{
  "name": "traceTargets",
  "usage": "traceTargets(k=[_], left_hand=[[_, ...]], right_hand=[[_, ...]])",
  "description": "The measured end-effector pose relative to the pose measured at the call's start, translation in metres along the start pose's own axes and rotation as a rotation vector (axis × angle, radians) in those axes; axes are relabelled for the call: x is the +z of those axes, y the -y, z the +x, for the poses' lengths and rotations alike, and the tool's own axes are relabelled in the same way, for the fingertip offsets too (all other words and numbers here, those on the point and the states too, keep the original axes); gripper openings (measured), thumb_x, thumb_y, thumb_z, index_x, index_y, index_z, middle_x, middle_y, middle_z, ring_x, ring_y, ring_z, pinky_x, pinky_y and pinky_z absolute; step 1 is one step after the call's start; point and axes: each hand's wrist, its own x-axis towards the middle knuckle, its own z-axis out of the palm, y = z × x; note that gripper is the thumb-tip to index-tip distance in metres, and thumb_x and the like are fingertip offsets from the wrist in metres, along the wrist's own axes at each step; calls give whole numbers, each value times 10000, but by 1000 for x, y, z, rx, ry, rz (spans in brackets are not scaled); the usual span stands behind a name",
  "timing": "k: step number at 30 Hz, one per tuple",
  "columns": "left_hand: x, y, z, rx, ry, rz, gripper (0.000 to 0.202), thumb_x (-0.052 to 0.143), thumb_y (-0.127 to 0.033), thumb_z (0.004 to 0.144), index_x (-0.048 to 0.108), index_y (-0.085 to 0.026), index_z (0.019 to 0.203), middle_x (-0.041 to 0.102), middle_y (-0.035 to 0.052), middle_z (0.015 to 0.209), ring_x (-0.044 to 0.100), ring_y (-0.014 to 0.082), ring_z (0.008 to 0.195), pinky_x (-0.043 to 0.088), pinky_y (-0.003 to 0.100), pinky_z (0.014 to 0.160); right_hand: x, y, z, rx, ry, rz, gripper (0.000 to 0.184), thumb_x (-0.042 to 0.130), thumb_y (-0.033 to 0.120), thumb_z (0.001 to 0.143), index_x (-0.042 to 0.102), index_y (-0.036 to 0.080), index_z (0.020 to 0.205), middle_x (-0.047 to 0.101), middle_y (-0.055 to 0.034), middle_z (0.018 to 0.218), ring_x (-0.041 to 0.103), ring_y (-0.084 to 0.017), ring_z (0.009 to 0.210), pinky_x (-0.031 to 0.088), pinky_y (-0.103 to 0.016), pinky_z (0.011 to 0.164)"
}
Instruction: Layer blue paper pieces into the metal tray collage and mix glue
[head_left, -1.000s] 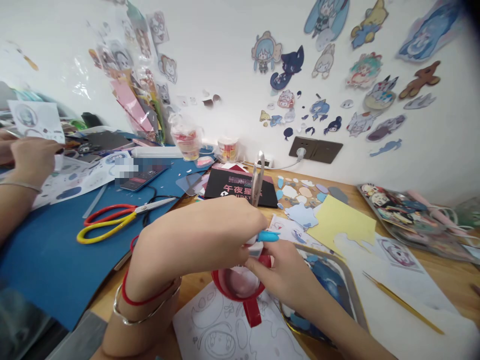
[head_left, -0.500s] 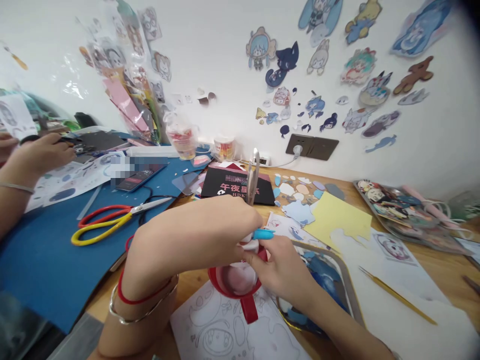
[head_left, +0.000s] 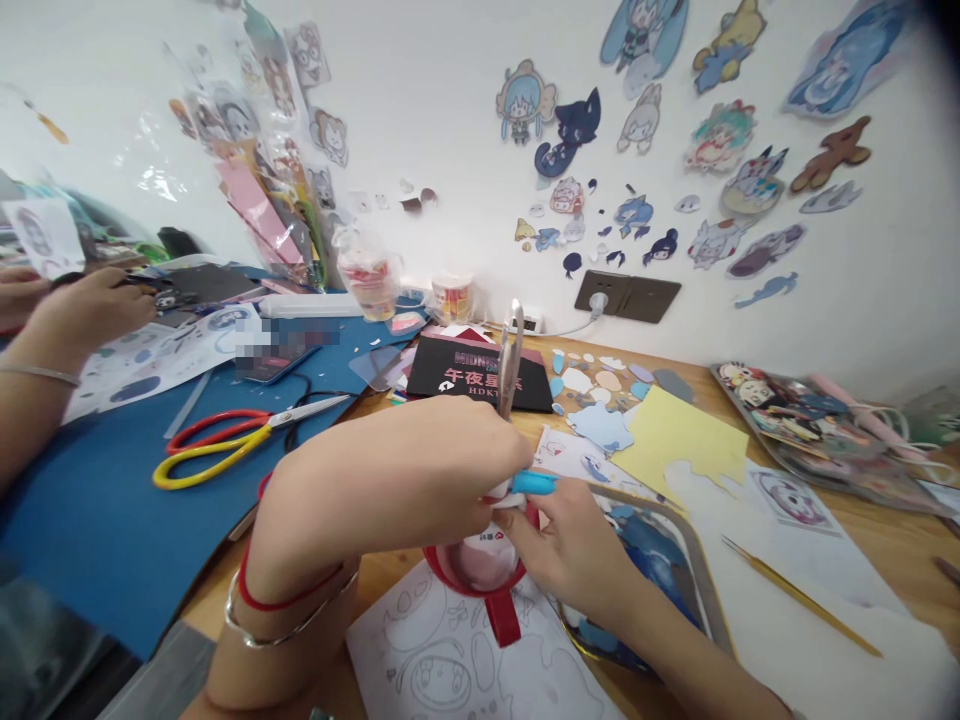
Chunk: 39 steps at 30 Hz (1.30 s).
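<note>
My left hand [head_left: 397, 480] is curled closed in front of me, and metal tweezers [head_left: 511, 360] stick up from behind its fingers. My right hand [head_left: 577, 545] pinches a small white and blue piece [head_left: 525, 487] that both hands meet on. Under them stands a red cup-like holder [head_left: 480, 570] with a short red handle. What the left fingers hold besides the tweezers is hidden. A red string and a silver bangle [head_left: 289, 615] circle my left wrist.
Red and yellow scissors [head_left: 240, 440] lie on a blue mat [head_left: 90, 510]. A black box [head_left: 480, 375], yellow paper [head_left: 675, 440], paper cut-outs, a metal tray [head_left: 697, 580], a thin gold stick [head_left: 802, 598] and line-drawing sheets [head_left: 450, 660] surround my hands. Another person's hands [head_left: 82, 305] work at far left.
My hands stay together over the red holder with only small shifts. The other person's hand at far left has moved slightly.
</note>
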Motion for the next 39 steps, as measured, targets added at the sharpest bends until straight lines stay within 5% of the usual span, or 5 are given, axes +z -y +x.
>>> traceTargets(k=[4,13,26,33,39], left_hand=[[-5,-1,2,10,44,-8,141,498,-109,707,497,-152,574,462,-31,513,284,68,416,163,256,430],[-8,1,6,-35,82,-8,131,500,-110,685,510,-155,563,455,-37,481,300,69,391,170,248,413],[-17,-3,9,-41,84,-115,126,482,-155,741,591,-165,679,567,6,613,490,112,546,298,228,498],[-18,-4,8,-21,82,-127,125,497,-182,765,611,-177,715,582,-3,639,505,106,565,311,222,504],[-17,-2,6,-36,70,-79,137,519,-234,780,598,-175,685,564,-8,613,469,98,526,297,221,481]], right_hand=[[1,0,1,24,-23,-13,200,475,182,811,507,180,613,440,50,526,395,-86,479,267,-220,489],[-4,0,4,281,219,5,109,626,289,735,596,190,769,598,20,675,536,-139,618,350,-236,537],[-8,6,5,194,104,-15,52,527,167,749,545,201,784,626,8,790,569,-166,724,372,-256,589],[-11,4,9,81,77,18,200,475,62,708,555,215,811,603,42,737,532,-123,645,355,-228,572],[-15,8,13,135,95,63,153,505,84,707,558,215,767,619,48,742,535,-118,633,367,-227,585]])
